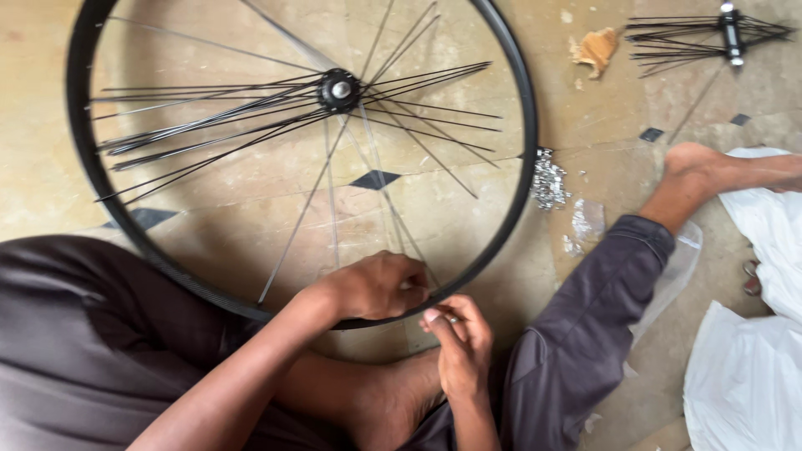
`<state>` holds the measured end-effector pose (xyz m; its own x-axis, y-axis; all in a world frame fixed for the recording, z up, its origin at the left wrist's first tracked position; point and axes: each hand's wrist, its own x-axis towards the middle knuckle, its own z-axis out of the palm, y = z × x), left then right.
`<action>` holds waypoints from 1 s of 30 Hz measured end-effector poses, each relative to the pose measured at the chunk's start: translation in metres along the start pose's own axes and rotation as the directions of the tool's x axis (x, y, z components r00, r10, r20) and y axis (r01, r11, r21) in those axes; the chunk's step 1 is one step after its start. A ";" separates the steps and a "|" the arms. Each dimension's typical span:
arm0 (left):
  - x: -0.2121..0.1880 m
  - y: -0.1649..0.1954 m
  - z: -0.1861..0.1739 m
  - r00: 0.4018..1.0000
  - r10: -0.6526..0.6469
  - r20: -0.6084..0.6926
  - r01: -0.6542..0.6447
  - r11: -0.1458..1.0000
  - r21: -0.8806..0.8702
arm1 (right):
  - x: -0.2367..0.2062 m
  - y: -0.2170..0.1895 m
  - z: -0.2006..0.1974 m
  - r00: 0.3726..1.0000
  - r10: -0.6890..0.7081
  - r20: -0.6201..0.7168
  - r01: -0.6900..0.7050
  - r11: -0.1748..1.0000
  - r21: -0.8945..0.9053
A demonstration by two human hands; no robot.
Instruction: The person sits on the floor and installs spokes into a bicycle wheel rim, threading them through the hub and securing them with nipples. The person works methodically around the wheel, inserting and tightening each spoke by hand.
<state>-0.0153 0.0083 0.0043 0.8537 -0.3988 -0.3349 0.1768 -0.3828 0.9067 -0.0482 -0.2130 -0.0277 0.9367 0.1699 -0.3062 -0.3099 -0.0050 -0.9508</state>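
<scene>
A black bicycle wheel rim (pixel 83 159) lies flat on the floor in front of me, with a black hub (pixel 338 90) in its middle and many thin spokes (pixel 209 125) fanning out, several loose at their outer ends. My left hand (pixel 376 286) rests inside the rim at its near edge, fingers curled around a spoke end. My right hand (pixel 459 342) is just outside the rim, pinching a small metal nipple between thumb and forefinger. The two hands nearly touch across the rim.
A heap of small shiny nipples (pixel 549 179) lies by the rim's right side, next to a clear plastic bag (pixel 586 224). A second hub with spokes (pixel 718 35) lies at the top right. White sacks (pixel 752 367) are at the right. My legs and bare foot (pixel 710 167) frame the wheel.
</scene>
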 end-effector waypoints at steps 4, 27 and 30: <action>-0.004 0.002 0.000 0.983 -0.184 0.029 0.181 0.980 0.079 | 0.017 -0.008 -0.014 0.977 0.205 0.051 -0.171 0.908 -0.381; 0.019 -0.006 0.015 0.859 -0.356 -0.369 0.345 0.933 -0.097 | 0.177 -0.079 -0.123 0.897 -0.312 -0.312 -0.112 0.523 -0.845; 0.035 -0.015 0.037 0.864 -0.342 -0.370 0.161 0.883 -0.440 | 0.175 -0.072 -0.118 0.899 -0.397 -0.185 0.012 0.444 -0.896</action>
<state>-0.0062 -0.0311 -0.0307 0.8580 0.0952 -0.5047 0.5096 -0.0356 0.8597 0.1572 -0.2993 -0.0183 0.9952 -0.0279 0.0935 0.0193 -0.8830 -0.4690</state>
